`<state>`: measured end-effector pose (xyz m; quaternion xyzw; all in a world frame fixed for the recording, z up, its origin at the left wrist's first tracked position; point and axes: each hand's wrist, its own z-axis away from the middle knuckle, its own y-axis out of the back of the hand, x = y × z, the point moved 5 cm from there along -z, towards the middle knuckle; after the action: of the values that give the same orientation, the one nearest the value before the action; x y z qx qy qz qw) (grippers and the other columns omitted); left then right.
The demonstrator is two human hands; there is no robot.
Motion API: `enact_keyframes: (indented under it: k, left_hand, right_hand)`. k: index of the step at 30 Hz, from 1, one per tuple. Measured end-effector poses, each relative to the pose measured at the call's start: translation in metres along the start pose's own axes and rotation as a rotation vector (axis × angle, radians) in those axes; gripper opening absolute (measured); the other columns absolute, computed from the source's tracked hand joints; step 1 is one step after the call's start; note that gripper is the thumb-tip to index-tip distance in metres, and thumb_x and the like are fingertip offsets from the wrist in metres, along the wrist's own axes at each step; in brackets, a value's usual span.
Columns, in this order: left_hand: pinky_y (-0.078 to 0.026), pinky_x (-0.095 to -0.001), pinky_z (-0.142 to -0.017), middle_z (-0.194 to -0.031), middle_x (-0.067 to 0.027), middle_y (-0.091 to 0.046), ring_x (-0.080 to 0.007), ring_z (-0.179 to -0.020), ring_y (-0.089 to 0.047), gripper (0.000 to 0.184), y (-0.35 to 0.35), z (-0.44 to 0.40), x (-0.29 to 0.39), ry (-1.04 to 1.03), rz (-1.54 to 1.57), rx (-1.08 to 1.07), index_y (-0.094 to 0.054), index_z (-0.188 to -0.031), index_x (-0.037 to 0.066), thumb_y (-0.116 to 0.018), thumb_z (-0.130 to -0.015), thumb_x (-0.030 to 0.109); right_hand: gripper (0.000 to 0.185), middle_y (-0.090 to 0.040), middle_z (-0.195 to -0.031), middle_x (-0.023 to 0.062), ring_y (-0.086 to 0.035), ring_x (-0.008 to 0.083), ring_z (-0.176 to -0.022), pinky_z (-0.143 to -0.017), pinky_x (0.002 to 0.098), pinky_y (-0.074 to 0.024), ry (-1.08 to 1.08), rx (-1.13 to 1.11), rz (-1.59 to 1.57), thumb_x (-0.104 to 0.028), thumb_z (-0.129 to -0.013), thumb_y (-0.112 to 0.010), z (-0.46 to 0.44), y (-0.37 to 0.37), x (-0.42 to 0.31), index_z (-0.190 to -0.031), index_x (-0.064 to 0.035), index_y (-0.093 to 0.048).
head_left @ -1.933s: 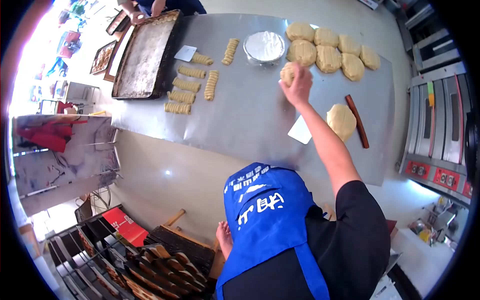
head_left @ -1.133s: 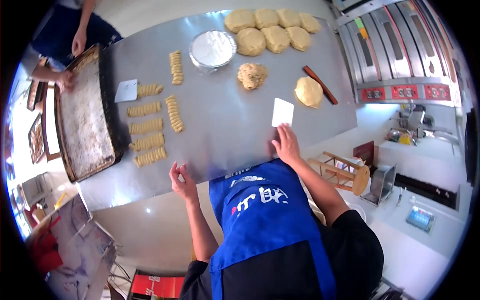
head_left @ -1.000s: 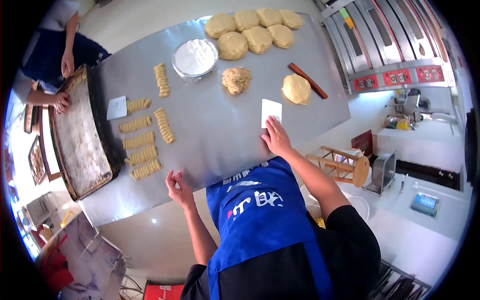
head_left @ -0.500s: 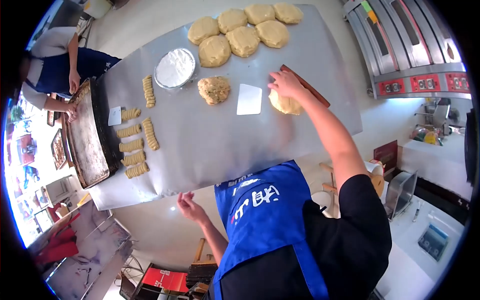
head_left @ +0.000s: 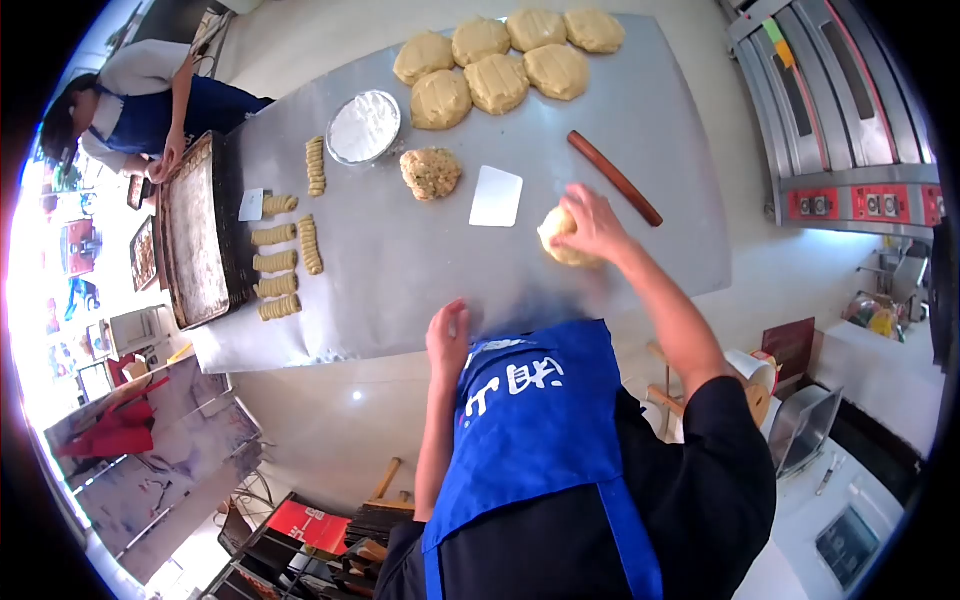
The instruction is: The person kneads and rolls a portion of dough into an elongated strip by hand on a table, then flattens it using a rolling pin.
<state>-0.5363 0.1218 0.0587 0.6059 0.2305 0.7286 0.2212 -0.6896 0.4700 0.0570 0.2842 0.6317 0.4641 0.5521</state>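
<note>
Pinching rounded, pale-yellow dough [head_left: 553, 230], fingers [head_left: 582, 203] of the right hand [head_left: 602, 230] curl over it

8 plain dough rounds [head_left: 497, 83], 7 rolls [head_left: 275, 261]

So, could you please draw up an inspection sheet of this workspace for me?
Surface: shiny metal worktable.
Job's things: dough piece; also white card, lumpy ball, bowl of white powder, rolling pin, seven dough rounds.
Clutter: second card beside the ridged rolls.
Grips: right hand clasps the dough piece; left hand, fingers loosely bent, holds nothing visible.
Cables: nothing seen on the worktable.
Surroundings: co-worker at a baking tray; oven-like metal unit past the worktable's right end.
</note>
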Motion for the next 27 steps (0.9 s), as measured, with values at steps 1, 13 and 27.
enact_keyframes:
  k: [1,13,27]
  left_hand:
    - [-0.053,-0.0473,-0.108,-0.132,-0.0167,-0.075,-0.0350,-0.130,-0.067,0.031,-0.016,-0.012,0.005,0.014,-0.093,-0.116,-0.073,-0.130,0.005,-0.068,-0.104,0.020]
    - [-0.022,-0.0573,-0.133,-0.175,-0.0163,-0.034,-0.0406,-0.161,-0.031,0.058,-0.136,-0.194,0.062,-0.473,-0.608,-0.355,-0.050,-0.160,0.011,-0.060,-0.109,0.036]
    - [-0.054,-0.0396,-0.101,-0.125,-0.0153,-0.076,-0.0273,-0.117,-0.071,0.032,0.040,-0.086,0.022,0.168,0.255,0.474,-0.073,-0.126,0.005,-0.056,-0.115,0.030]
  right_hand:
    - [0.072,-0.068,-0.135,0.0168,-0.065,0.0354,-0.126,-0.102,0.0513,-0.0517,-0.006,-0.013,0.025,-0.055,-0.070,-0.094,0.015,-0.001,-0.007,-0.117,-0.0058,-0.073]
    - [0.064,-0.078,-0.094,0.0212,-0.076,0.0410,-0.092,-0.082,0.0493,-0.0589,-0.806,0.346,-0.277,-0.061,-0.081,-0.088,0.114,-0.036,0.029,-0.103,-0.0020,-0.073]
    - [0.064,-0.073,-0.116,0.0189,-0.067,0.0394,-0.119,-0.106,0.0537,-0.0488,-0.178,0.024,-0.029,-0.042,-0.093,-0.078,-0.052,-0.100,-0.185,-0.138,0.0011,-0.063]
